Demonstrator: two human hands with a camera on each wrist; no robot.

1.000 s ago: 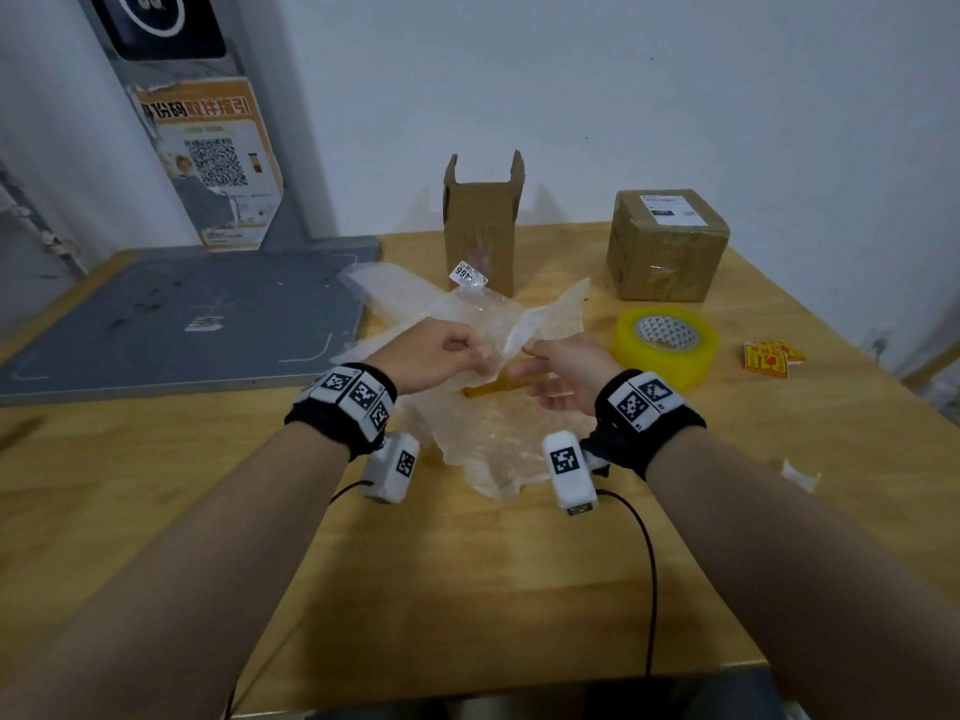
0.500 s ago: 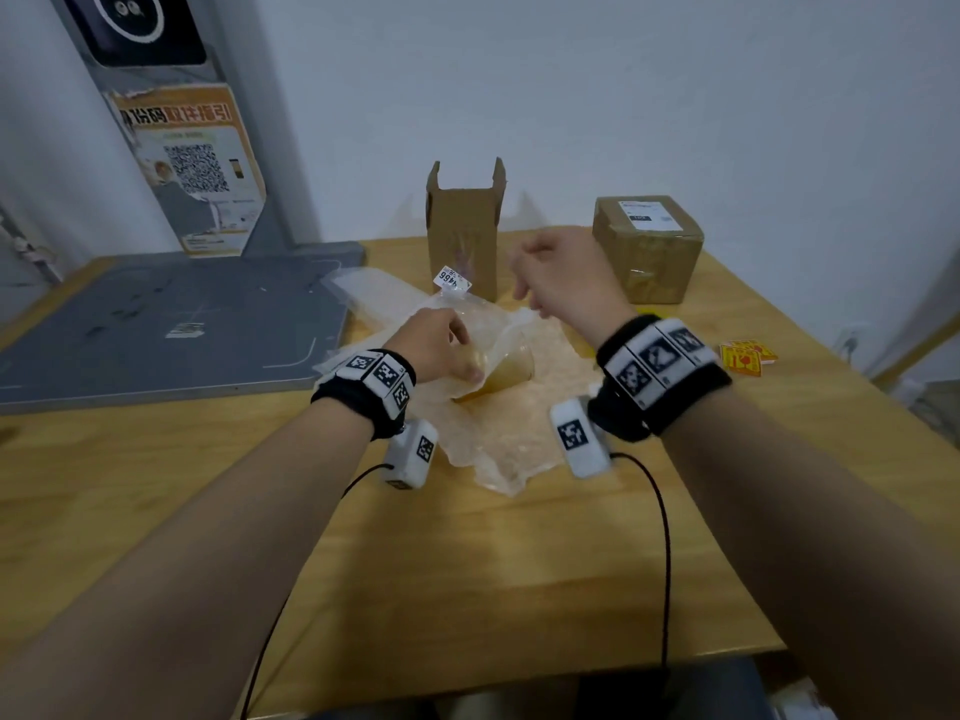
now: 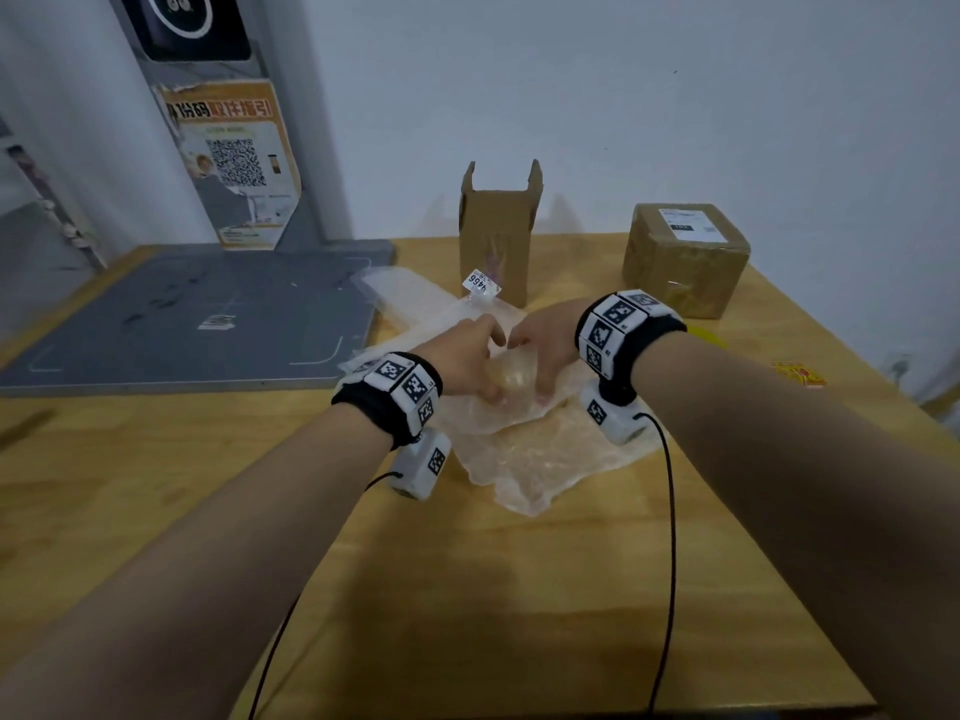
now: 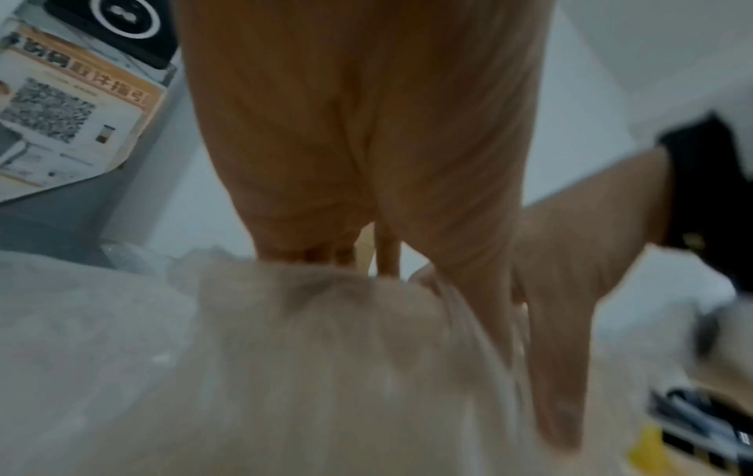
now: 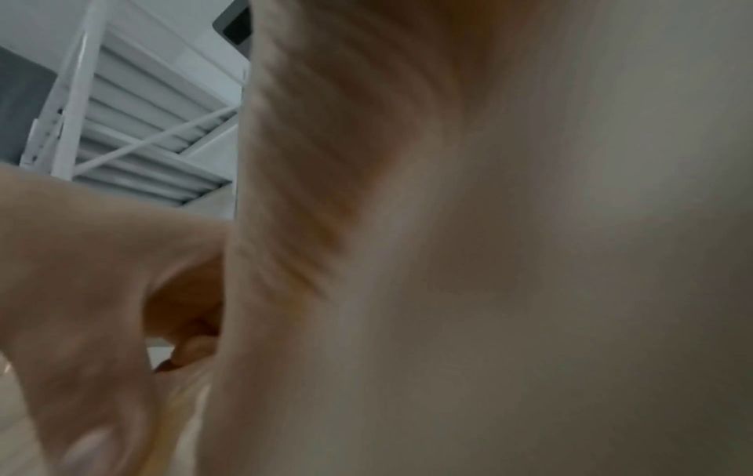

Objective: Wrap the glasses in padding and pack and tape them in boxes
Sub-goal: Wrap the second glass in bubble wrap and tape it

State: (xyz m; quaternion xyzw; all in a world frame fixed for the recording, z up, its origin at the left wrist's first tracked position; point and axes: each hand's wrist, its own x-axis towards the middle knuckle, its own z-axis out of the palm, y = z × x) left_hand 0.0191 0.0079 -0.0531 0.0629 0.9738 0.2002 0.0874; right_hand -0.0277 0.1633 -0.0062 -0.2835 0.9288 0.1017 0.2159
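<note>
So, a pale amber glass [image 3: 514, 375] is being bundled up in a crinkly clear sheet of bubble-wrap padding [image 3: 540, 459] right in the middle of the light wooden worktop [image 3: 467, 589]. The glass is gripped from both sides: the left hand [image 3: 465, 363] is curled round its left flank and the right hand [image 3: 548, 345] is cupped over the right, so each grip is clamped on the padded glass with plastic caught under the fingers. In the left wrist view the wrap is seen bunched up under the left fingers [image 4: 309, 232], pretty blurry though. The right wrist view is mostly filled with smeared palm, so nothing much can be told from it.

Behind the hands, a tall narrow cardboard box [image 3: 498, 236] is stood upright with its top flaps open. A squat taped-up cardboard box with a white label [image 3: 685, 257] is parked further right. A grey mat [image 3: 182, 319] is laid out on the left.
</note>
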